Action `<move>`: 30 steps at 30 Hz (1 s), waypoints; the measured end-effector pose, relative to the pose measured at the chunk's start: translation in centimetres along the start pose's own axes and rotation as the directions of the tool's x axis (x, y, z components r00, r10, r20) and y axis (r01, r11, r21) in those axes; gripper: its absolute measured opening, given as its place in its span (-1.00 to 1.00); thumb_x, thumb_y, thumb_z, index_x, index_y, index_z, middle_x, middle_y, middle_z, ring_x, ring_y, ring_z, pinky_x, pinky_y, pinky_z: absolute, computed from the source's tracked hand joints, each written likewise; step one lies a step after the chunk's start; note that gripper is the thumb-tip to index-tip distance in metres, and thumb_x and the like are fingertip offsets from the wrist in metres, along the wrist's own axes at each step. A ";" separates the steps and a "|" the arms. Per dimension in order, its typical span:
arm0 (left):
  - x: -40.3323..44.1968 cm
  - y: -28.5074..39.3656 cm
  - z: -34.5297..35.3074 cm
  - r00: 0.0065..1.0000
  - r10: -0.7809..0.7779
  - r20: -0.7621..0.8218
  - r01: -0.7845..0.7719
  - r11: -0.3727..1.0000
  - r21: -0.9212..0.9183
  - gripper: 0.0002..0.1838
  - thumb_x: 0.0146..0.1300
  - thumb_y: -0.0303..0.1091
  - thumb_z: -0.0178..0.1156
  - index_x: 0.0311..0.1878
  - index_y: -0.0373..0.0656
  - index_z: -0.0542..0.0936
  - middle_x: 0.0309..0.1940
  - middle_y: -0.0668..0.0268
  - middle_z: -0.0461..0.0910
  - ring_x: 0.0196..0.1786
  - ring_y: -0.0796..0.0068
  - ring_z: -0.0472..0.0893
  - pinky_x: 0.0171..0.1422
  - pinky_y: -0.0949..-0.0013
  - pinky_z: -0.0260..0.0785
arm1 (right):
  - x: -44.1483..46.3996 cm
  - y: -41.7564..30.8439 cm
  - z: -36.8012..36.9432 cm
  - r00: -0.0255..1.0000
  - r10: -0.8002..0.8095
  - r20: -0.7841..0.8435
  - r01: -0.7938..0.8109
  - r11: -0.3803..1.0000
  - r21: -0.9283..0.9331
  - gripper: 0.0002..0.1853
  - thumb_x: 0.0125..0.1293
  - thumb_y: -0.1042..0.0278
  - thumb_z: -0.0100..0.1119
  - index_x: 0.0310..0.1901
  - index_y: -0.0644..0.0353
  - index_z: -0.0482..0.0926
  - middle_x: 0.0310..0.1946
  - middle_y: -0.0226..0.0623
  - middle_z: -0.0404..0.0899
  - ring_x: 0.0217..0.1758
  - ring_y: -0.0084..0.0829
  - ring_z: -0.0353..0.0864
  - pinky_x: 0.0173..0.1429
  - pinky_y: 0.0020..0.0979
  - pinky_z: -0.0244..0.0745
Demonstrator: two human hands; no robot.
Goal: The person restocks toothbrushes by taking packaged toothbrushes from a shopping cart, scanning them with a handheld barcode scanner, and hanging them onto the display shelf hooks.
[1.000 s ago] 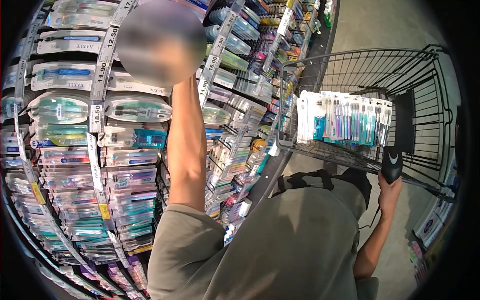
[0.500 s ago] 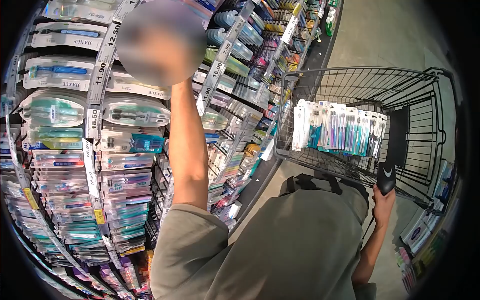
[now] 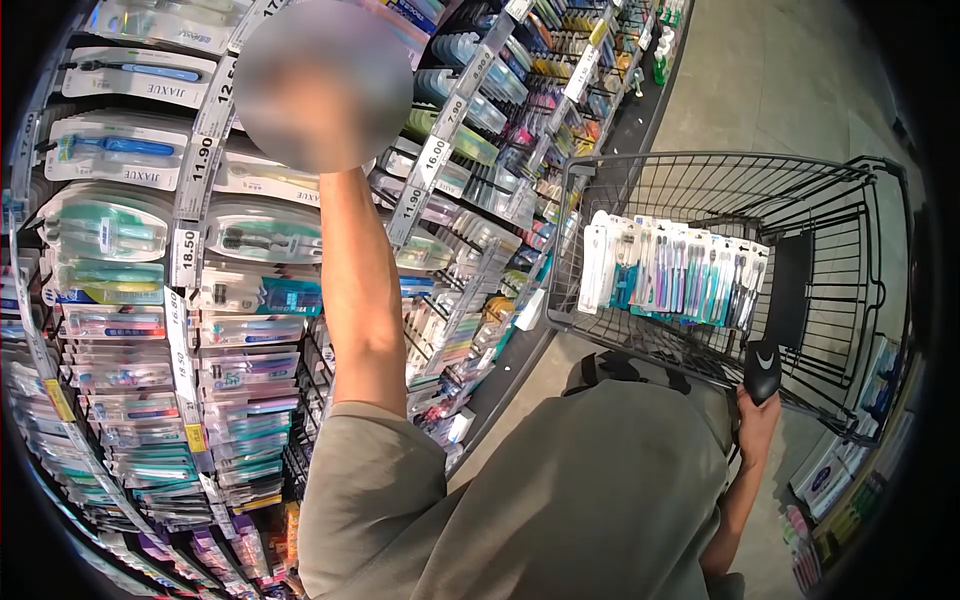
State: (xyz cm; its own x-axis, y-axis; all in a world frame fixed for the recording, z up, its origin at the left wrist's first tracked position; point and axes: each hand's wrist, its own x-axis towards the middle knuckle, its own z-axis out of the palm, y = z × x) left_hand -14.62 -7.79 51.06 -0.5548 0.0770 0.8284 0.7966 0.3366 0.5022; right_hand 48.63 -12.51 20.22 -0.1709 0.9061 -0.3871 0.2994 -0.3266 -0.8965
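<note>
My left arm reaches up to the shelf of packaged toothbrushes (image 3: 265, 235). A round blur covers my left hand (image 3: 318, 115), so its fingers and anything in them cannot be made out. On the right, my right hand (image 3: 757, 420) is wrapped round the lower end of a black device (image 3: 762, 372) with a light curved mark, beside the near edge of the wire shopping cart (image 3: 830, 300). Inside the cart, a row of packaged toothbrushes (image 3: 690, 275) stands side by side, with white packs at its left end.
Price strips (image 3: 435, 150) run along the shelf fronts. Green bottles (image 3: 662, 55) stand at the far end of the shelving. Tiled floor (image 3: 770, 80) lies beyond the cart. More packaged goods (image 3: 830, 480) are at the lower right.
My left forearm and the blurred hand have shifted slightly left. The cart and my right hand with the black device appear lower in view, and the shelves have shifted a little.
</note>
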 end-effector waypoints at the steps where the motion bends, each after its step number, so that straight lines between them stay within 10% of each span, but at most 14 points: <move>1: 0.0 -0.2 0.1 1.000 -0.001 -0.001 0.001 1.000 0.000 -0.88 0.31 -0.58 0.17 -0.13 -0.31 0.63 -0.29 0.12 0.66 -0.23 0.24 0.64 -0.07 0.27 0.45 | 0.0 -0.2 0.0 1.000 0.000 -0.003 0.000 1.000 0.006 -0.75 0.29 0.46 0.30 -0.05 0.30 0.51 -0.25 -0.48 0.52 -0.21 -0.63 0.41 -0.07 -0.54 0.35; 13: 0.1 -2.7 0.5 0.996 0.020 -0.082 -0.026 0.997 -0.076 -0.90 0.30 -0.54 0.18 -0.15 -0.27 0.62 -0.30 0.19 0.61 -0.28 0.32 0.56 -0.11 0.31 0.42 | 0.5 -0.5 -0.5 0.999 0.037 0.013 -0.037 0.999 0.012 -0.78 0.28 0.47 0.30 -0.08 0.26 0.52 -0.30 -0.51 0.51 -0.30 -0.66 0.38 -0.20 -0.55 0.33; 15: -0.3 -2.9 0.0 0.950 0.295 -0.102 -0.273 0.943 0.190 -0.86 0.33 -0.54 0.10 -0.12 -0.32 0.60 -0.20 0.09 0.59 -0.18 0.24 0.57 0.01 0.29 0.40 | 0.8 -0.2 -0.8 1.000 0.026 0.011 -0.026 1.000 0.003 -0.78 0.28 0.47 0.30 -0.08 0.27 0.53 -0.29 -0.51 0.51 -0.30 -0.65 0.39 -0.19 -0.55 0.34; 19: -4.8 0.6 -1.1 0.975 0.207 -0.082 -0.191 0.967 0.168 -0.85 0.30 -0.55 0.12 -0.09 -0.34 0.58 -0.22 0.14 0.58 -0.22 0.29 0.54 -0.04 0.31 0.40 | 0.8 -2.7 -0.5 0.996 0.058 0.061 -0.059 0.998 0.022 -0.74 0.25 0.49 0.28 -0.04 0.31 0.53 -0.24 -0.48 0.55 -0.25 -0.64 0.43 -0.16 -0.54 0.36; 22: -11.5 0.9 -0.2 0.992 0.003 0.124 0.035 0.953 -0.302 -0.84 0.30 -0.52 0.18 -0.09 -0.34 0.58 -0.29 0.26 0.58 -0.28 0.51 0.51 -0.18 0.40 0.38 | 1.1 -4.0 -0.9 0.999 0.034 0.024 -0.034 0.999 0.008 -0.73 0.23 0.48 0.29 -0.05 0.37 0.56 -0.23 -0.46 0.59 -0.23 -0.63 0.46 -0.11 -0.54 0.38; 30: -34.2 -0.3 2.6 0.660 0.006 0.751 0.191 0.966 -0.176 -0.84 0.29 -0.47 0.24 -0.09 -0.30 0.61 -0.35 0.23 0.61 -0.31 0.44 0.56 -0.19 0.36 0.44 | 2.4 -3.3 -3.5 0.994 0.108 -0.028 -0.111 0.983 -0.144 -0.75 0.25 0.49 0.29 -0.06 0.36 0.54 -0.26 -0.47 0.59 -0.20 -0.63 0.45 -0.07 -0.53 0.40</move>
State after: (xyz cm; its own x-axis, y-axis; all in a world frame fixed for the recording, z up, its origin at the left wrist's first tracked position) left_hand 3.44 -8.05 21.95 -0.5418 0.7577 0.3637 0.7052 0.1744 0.6872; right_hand 50.51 -8.29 22.97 -0.1114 0.8725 -0.4758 0.4484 -0.3831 -0.8075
